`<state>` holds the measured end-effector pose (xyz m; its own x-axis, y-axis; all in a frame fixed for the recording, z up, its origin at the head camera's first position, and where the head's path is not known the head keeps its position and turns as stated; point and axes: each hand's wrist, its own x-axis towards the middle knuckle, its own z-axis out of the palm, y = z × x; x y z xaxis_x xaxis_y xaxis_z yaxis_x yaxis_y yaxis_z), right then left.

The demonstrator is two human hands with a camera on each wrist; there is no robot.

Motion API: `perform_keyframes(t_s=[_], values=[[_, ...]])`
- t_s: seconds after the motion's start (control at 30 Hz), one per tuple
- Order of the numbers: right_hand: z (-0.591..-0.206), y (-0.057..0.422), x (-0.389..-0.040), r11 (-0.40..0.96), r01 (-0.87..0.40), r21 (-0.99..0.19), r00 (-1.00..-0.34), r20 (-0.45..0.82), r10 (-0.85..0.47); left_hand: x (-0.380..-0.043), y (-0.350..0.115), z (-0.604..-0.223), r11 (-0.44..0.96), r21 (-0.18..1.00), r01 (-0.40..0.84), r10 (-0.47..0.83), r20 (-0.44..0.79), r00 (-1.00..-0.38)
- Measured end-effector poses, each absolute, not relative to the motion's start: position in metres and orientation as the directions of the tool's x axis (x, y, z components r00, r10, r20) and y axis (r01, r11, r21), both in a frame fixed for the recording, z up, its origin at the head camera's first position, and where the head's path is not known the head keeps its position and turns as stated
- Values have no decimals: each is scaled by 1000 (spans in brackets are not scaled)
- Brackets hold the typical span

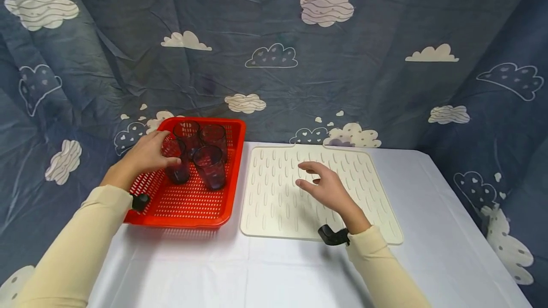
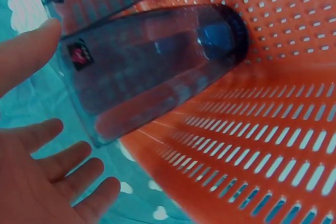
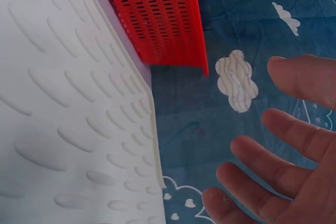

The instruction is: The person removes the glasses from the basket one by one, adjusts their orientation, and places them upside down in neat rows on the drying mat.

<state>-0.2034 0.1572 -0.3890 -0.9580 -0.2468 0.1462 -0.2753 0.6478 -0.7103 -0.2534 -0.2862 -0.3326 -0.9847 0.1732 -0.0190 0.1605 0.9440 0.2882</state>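
Note:
Several dark, see-through drinking glasses stand upright in a red plastic basket (image 1: 188, 220). Over the left one, a glass (image 1: 177, 173) with a small label near its rim, hovers my left hand (image 1: 147, 153), thumb and fingers spread on either side. In the left wrist view that glass (image 2: 152, 66) lies between the thumb and the fingers, which do not appear curled round it. My right hand (image 1: 323, 185) hangs above a cream ribbed drying mat (image 1: 274, 203), its fingers slightly bent and holding nothing. Bare fingers (image 3: 273, 166) also show in the right wrist view.
Both basket and mat lie on a white-covered table (image 1: 214, 270), the basket to the left of the mat. A dark blue cloth (image 1: 257, 13) with printed clouds hangs behind and along the sides. Each wrist carries a small black camera (image 1: 333, 235).

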Motion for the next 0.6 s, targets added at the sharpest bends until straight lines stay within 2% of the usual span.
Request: perform_keyframes(t_s=[0.3,0.6], values=[[-397,158,-208,626,-230,-745,-967,100,-235,-268,-291,-340,908,410,86,145,-114,-983],[-401,159,-210,619,-214,-756,-969,83,-233,-268,-285,-340,913,395,99,170,-149,-974]])
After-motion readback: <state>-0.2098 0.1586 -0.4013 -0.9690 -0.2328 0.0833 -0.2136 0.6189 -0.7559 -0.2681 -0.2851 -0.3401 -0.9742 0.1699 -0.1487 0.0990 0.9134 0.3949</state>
